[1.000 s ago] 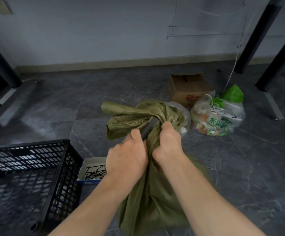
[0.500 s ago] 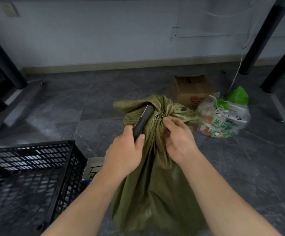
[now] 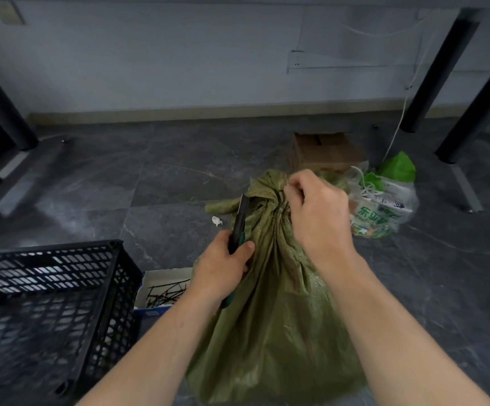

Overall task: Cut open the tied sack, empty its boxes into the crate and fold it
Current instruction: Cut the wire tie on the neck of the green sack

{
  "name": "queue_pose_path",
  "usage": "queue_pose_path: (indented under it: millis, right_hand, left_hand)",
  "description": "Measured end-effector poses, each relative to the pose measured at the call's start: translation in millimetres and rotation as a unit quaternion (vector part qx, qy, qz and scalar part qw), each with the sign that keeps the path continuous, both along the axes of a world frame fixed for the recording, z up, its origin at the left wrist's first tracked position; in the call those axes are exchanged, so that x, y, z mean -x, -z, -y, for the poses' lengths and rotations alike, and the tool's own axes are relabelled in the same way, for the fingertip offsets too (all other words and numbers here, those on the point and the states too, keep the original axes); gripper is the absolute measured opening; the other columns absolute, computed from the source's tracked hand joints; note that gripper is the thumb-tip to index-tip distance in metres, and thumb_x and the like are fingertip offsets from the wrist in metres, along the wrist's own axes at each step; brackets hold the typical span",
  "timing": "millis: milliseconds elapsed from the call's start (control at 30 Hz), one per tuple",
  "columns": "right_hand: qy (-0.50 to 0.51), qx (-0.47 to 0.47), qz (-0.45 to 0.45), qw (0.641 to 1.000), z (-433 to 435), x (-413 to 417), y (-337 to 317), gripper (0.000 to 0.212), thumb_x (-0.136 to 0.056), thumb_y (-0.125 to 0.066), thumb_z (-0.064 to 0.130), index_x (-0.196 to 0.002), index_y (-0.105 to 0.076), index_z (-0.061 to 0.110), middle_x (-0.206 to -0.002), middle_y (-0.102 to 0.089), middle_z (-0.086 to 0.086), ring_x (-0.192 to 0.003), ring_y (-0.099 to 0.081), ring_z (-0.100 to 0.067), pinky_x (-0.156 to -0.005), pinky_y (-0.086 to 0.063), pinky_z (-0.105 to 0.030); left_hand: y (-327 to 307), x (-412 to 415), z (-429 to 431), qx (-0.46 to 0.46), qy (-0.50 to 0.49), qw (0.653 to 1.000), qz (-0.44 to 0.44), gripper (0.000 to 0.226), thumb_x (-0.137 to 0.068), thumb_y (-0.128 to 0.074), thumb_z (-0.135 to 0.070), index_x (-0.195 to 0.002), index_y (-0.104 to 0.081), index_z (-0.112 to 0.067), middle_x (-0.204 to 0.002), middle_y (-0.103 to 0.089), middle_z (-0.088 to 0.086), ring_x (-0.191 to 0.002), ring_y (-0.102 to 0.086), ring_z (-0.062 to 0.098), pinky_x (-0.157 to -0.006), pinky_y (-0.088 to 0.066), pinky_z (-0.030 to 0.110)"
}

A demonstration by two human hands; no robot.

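An olive-green woven sack (image 3: 276, 323) stands upright on the floor between my arms, its neck bunched together. My right hand (image 3: 320, 212) pinches the gathered neck at the top. My left hand (image 3: 223, 265) is closed around a utility knife (image 3: 240, 221) with a dark and green handle, its blade pointing up along the sack's left side, just below the neck. A black plastic crate (image 3: 47, 312) stands at the lower left, open side up. The sack's contents are hidden.
A small white box holding black cable ties (image 3: 164, 291) lies between the crate and the sack. A scrap of white (image 3: 217, 221) lies on the floor. Behind the sack are a cardboard box (image 3: 323, 150) and a clear bag of packaging (image 3: 384, 206). Black table legs (image 3: 440, 71) stand right and left.
My right hand moved from below the knot up onto the top of the sack's neck. The knife drew back to the left, away from the neck. A white scrap now lies on the floor.
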State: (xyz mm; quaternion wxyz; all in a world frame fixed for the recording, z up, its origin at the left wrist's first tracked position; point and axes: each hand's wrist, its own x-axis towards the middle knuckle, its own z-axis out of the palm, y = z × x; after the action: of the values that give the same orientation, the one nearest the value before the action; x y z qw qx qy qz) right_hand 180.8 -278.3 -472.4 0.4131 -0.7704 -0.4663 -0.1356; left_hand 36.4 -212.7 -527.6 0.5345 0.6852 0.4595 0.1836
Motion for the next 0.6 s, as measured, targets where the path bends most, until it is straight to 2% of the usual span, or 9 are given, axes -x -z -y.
queue_pose_path:
  millis: [167, 267, 300, 367, 467, 533, 600]
  right_hand:
    - [-0.050, -0.056, 0.015, 0.997, -14, 22, -19, 0.009, -0.094, -0.060, 0.008, -0.093, -0.069, 0.006, -0.074, -0.065, -0.005, -0.065, -0.059, -0.020, -0.059, -0.044, -0.033]
    - [-0.094, -0.048, -0.017, 0.994, -42, 45, -18, 0.012, -0.093, -0.059, 0.006, -0.096, -0.071, 0.005, -0.075, -0.068, -0.007, -0.066, -0.060, -0.018, -0.062, -0.042, -0.027]
    - [-0.108, -0.022, -0.046, 0.993, -54, 53, -13, 0.014, -0.094, -0.058, 0.006, -0.098, -0.071, 0.006, -0.078, -0.070, -0.008, -0.068, -0.061, -0.018, -0.063, -0.043, -0.025]
    - [-0.122, 0.053, -0.145, 0.981, -81, 67, 5, 0.016, -0.095, -0.055, 0.008, -0.100, -0.071, 0.009, -0.085, -0.072, -0.008, -0.076, -0.065, -0.020, -0.072, -0.050, -0.027]
    - [-0.093, 0.135, -0.311, 0.936, -114, 84, 46, 0.018, -0.095, -0.054, 0.009, -0.093, -0.070, 0.017, -0.093, -0.073, -0.007, -0.087, -0.070, -0.024, -0.083, -0.059, -0.040]
    - [-0.089, 0.174, -0.333, 0.922, -128, 99, 74, 0.020, -0.096, -0.053, 0.008, -0.094, -0.071, 0.017, -0.098, -0.073, -0.008, -0.092, -0.069, -0.024, -0.088, -0.057, -0.038]
    - [-0.105, 0.240, -0.313, 0.913, -139, 118, 97, 0.023, -0.095, -0.051, 0.003, -0.100, -0.071, 0.014, -0.106, -0.072, -0.008, -0.101, -0.066, -0.024, -0.088, -0.051, -0.025]
  left_hand:
    - [-6, 13, -13, 0.011, -0.032, 0.999, 0.002, 0.017, -0.097, -0.055, -0.040, -0.095, -0.054, -0.023, -0.093, -0.067, 0.009, -0.078, -0.062, 0.017, -0.061, -0.040, 0.029]
    - [-2, 32, -33, -0.005, -0.077, 0.997, -0.014, 0.022, -0.093, -0.057, -0.043, -0.091, -0.054, -0.021, -0.093, -0.067, 0.011, -0.086, -0.064, 0.026, -0.075, -0.052, 0.039]
    - [-1, 40, -42, -0.007, -0.093, 0.995, -0.020, 0.024, -0.092, -0.057, -0.044, -0.092, -0.055, -0.021, -0.093, -0.067, 0.009, -0.087, -0.066, 0.028, -0.082, -0.054, 0.042]
    - [1, 58, -59, -0.021, -0.114, 0.992, -0.046, 0.026, -0.089, -0.057, -0.045, -0.096, -0.057, -0.021, -0.093, -0.067, 0.006, -0.088, -0.067, 0.030, -0.086, -0.054, 0.045]
    - [5, 85, -85, -0.046, -0.139, 0.986, -0.081, 0.031, -0.086, -0.055, -0.047, -0.100, -0.059, -0.019, -0.094, -0.067, 0.009, -0.087, -0.065, 0.029, -0.085, -0.054, 0.046]
    - [10, 102, -98, -0.050, -0.162, 0.982, -0.086, 0.028, -0.090, -0.056, -0.045, -0.097, -0.058, -0.018, -0.093, -0.067, 0.010, -0.087, -0.064, 0.030, -0.086, -0.054, 0.047]
    - [21, 116, -110, -0.053, -0.173, 0.978, -0.102, 0.027, -0.087, -0.056, -0.047, -0.095, -0.057, -0.021, -0.094, -0.066, 0.010, -0.088, -0.065, 0.031, -0.087, -0.053, 0.047]
